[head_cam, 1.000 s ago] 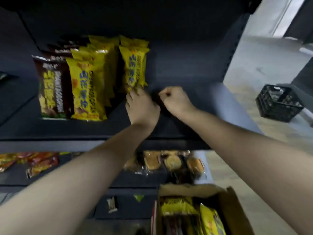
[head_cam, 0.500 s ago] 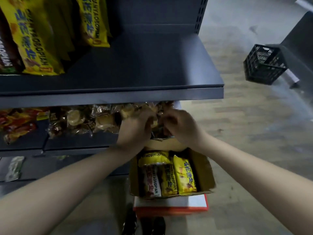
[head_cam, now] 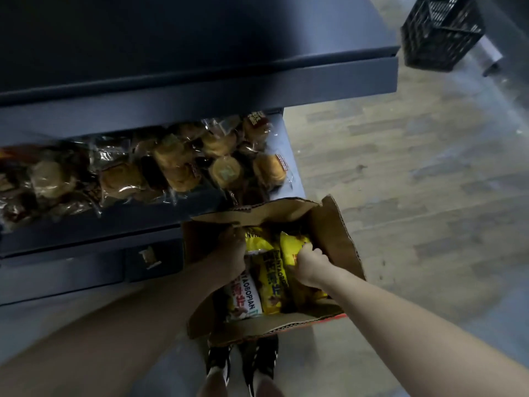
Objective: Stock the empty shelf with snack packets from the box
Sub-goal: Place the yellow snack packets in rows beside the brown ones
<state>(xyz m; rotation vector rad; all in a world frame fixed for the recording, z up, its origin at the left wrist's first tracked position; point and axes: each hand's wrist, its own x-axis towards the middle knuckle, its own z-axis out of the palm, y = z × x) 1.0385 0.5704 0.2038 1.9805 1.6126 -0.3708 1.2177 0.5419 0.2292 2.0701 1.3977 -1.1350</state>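
Hands are both down inside the cardboard box [head_cam: 337, 242], which stands open on the floor just ahead of the person's shoes [head_cam: 243, 365]. The right hand [head_cam: 310, 263] has its fingers curled round the top of a yellow snack packet [head_cam: 292, 247] at the box's right side. The left hand [head_cam: 230, 253] reaches in along the left wall, fingers bent down among the packets; whether it grasps one cannot be told. Between the two hands lie another yellow packet [head_cam: 270, 285] and a white-fronted packet [head_cam: 243, 299]. Above and left of the hands, a lower shelf [head_cam: 289, 156] carries wrapped pastries [head_cam: 171, 164], and the dark upper shelf [head_cam: 200, 90] juts over it. Far off to the upper right sits a black crate [head_cam: 440, 30].
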